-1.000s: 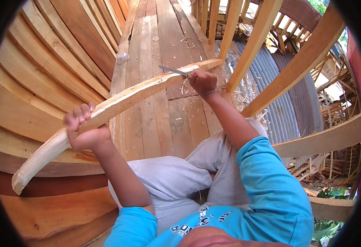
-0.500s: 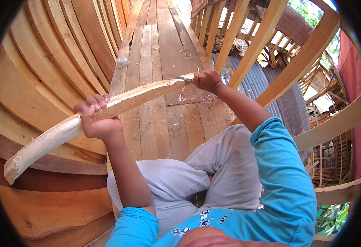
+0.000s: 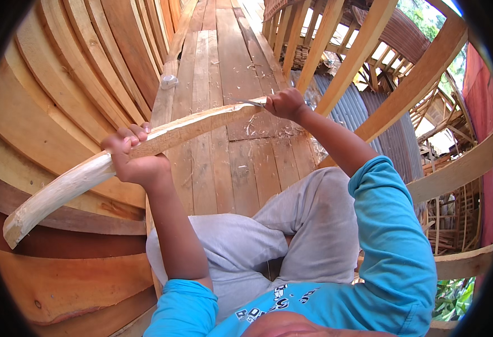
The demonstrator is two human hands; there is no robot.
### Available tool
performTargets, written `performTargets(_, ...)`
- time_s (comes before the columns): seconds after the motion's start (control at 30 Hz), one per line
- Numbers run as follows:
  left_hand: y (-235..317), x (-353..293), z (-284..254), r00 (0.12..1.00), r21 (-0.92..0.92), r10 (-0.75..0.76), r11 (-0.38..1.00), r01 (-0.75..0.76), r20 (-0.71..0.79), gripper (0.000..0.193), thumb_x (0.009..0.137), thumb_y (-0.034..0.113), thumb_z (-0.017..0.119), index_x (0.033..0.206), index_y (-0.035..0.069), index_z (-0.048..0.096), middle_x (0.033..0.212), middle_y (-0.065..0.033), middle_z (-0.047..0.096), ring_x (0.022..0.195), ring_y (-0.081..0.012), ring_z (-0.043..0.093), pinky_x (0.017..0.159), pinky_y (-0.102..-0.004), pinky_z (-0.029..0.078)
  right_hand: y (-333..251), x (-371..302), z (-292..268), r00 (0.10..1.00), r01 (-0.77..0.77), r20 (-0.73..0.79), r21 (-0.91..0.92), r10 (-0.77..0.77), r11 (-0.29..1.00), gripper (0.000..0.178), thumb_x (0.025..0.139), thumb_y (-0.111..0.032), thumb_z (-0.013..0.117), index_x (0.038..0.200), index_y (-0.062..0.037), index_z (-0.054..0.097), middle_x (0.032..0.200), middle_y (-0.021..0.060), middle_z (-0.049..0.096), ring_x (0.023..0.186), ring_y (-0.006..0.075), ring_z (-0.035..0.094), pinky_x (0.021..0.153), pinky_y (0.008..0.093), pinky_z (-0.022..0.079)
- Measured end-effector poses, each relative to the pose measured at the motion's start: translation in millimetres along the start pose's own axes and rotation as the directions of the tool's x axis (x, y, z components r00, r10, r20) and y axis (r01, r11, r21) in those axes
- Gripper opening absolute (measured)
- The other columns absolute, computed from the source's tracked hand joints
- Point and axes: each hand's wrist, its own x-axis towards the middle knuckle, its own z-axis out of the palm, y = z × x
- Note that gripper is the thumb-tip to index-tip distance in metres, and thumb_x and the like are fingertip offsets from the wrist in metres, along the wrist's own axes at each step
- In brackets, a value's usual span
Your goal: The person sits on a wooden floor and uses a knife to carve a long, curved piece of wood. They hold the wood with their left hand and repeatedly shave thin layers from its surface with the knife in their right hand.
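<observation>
A long, curved piece of pale wood (image 3: pixel 196 128) slants across in front of me, its near-left end low and its far-right end higher. Part of its upper face is shaved smooth and whitish. My left hand (image 3: pixel 131 150) is closed around it left of its middle. My right hand (image 3: pixel 286 104) is a fist at the far-right end, gripping a knife whose thin grey blade (image 3: pixel 247 101) points left over the wood. The knife's handle is hidden in my fingers. Whether the edge touches the wood I cannot tell.
Below lies a plank floor (image 3: pixel 207 180) scattered with wood shavings. Curved planks (image 3: pixel 61 118) form a wall on the left; upright timber ribs (image 3: pixel 359 56) stand on the right, with corrugated metal sheets (image 3: pixel 342 109) beyond. A small whitish object (image 3: pixel 169 82) rests by the left wall.
My right hand with the knife has shifted slightly up and to the right along the wood. My left hand keeps its hold at about the same spot.
</observation>
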Motion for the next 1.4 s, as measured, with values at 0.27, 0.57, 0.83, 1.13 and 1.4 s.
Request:
performTargets(0.27, 3, -4, 3, 0.997, -0.014, -0.006, 1.0, 0.005, -0.074, 0.021, 0.065, 0.01, 0.053, 0.079, 0.018, 0.039, 0.062, 0.0021, 0.036, 0.059, -0.0145, 0.042, 0.065, -0.034, 0.04, -62, -21, -45, 0.795, -0.58, 0.479, 0.422, 0.372, 0.697, 0.047, 0.099, -0.043, 0.049, 0.083, -0.0031, 0.069, 0.077, 0.0212, 0.066, 0.071, 0.0372, 0.063, 0.066, 0.0469, 0.047)
performTargets(0.57, 5, -6, 6, 0.995, 0.039, -0.004, 0.999, 0.007, -0.098, 0.016, 0.071, 0.012, 0.052, 0.074, 0.016, 0.037, 0.064, 0.002, 0.036, 0.06, -0.014, 0.041, 0.066, -0.0324, 0.04, -59, -43, -50, 0.65, -0.714, 0.76, 0.624, 0.03, -0.318, 0.041, 0.104, -0.043, 0.042, 0.087, -0.0086, 0.056, 0.063, -0.0033, 0.044, 0.049, 0.0069, 0.039, 0.043, 0.0253, 0.028)
performTargets(0.83, 3, -6, 9, 0.996, 0.082, 0.017, 0.997, -0.01, -0.086, 0.018, 0.064, 0.013, 0.051, 0.07, 0.019, 0.036, 0.06, 0.0026, 0.036, 0.057, -0.0138, 0.041, 0.063, -0.0304, 0.04, -58, -39, -43, 0.506, -0.729, 0.797, 0.191, -0.329, -0.657, 0.054, 0.102, -0.052, 0.022, 0.061, -0.0178, 0.03, 0.049, -0.0057, 0.022, 0.041, 0.0072, 0.016, 0.037, 0.0278, 0.013)
performTargets(1.13, 1, -5, 10, 0.995, 0.082, 0.029, 0.996, -0.021, -0.097, 0.018, 0.064, 0.011, 0.05, 0.069, 0.019, 0.034, 0.059, 0.0025, 0.037, 0.055, -0.0129, 0.042, 0.062, -0.0299, 0.039, -52, -31, -23, 0.379, -0.809, 0.871, 0.148, -0.312, -0.568, 0.038, 0.091, -0.024, 0.032, 0.054, -0.0201, 0.026, 0.044, -0.0046, 0.018, 0.038, 0.0093, 0.012, 0.037, 0.0303, 0.009)
performTargets(1.4, 1, -6, 8, 0.995, 0.087, 0.038, 0.996, -0.029, -0.098, 0.017, 0.063, 0.01, 0.048, 0.07, 0.018, 0.035, 0.059, 0.0018, 0.038, 0.055, -0.013, 0.042, 0.062, -0.0304, 0.04, -56, -36, -5, 0.343, -0.808, 0.849, 0.048, -0.403, -0.587, 0.04, 0.092, -0.026, 0.032, 0.053, -0.0215, 0.025, 0.043, -0.0052, 0.017, 0.038, 0.0099, 0.01, 0.037, 0.0311, 0.009)
